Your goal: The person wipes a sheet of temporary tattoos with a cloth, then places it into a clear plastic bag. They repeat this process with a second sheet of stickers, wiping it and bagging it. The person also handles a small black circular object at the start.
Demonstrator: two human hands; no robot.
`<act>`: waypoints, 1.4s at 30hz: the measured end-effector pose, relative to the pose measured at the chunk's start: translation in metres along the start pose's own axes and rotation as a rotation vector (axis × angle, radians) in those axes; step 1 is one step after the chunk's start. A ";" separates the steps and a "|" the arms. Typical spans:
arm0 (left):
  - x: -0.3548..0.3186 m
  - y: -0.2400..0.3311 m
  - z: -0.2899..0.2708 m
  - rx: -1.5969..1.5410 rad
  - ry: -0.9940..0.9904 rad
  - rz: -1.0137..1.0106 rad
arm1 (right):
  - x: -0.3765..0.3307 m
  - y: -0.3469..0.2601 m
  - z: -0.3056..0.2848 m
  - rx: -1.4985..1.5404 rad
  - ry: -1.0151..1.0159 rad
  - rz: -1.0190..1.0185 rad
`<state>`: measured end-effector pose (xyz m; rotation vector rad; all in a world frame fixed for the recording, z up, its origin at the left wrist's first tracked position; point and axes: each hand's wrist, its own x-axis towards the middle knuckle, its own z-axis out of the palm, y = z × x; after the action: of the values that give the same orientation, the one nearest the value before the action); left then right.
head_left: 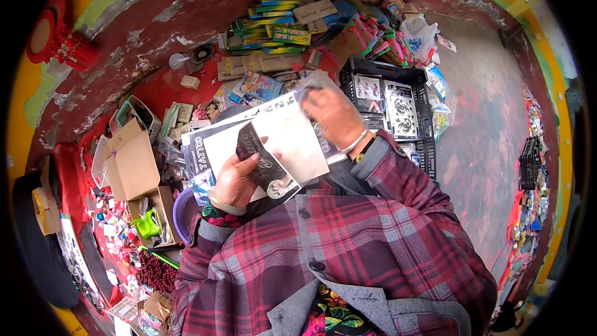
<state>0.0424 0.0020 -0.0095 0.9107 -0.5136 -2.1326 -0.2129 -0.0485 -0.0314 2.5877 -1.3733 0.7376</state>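
Note:
My left hand (235, 179) is closed on a black printed card (278, 174), thumb on top. The card carries pale line patterns and a light picture at its lower end, and its upper part is bent. Beneath it, large white sheets (300, 142) with dark borders and lettering lie across my lap. My right hand (334, 115) is over the sheets' upper right edge; its fingers are smeared by motion, so what they touch is unclear. Clear plastic (321, 79) shows just beyond that hand.
At the right stands a black crate (425, 127) holding printed sheets (401, 111). To the left are an open cardboard box (132, 160), a purple tub (183, 213) and a white basket (99, 162). Stacked yellow-green packs (290, 36) lie by the wall.

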 end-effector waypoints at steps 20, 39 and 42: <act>0.001 0.004 0.012 0.070 -0.010 -0.020 | -0.012 -0.033 0.005 0.116 -0.023 0.111; -0.003 0.004 0.007 0.030 0.002 -0.014 | -0.078 0.090 -0.031 0.190 0.239 0.616; -0.003 0.006 0.006 0.035 0.000 -0.031 | -0.047 0.038 -0.073 0.208 0.415 0.441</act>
<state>0.0418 0.0012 -0.0006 0.9437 -0.5416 -2.1580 -0.2921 -0.0120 0.0057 2.0910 -1.8070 1.4529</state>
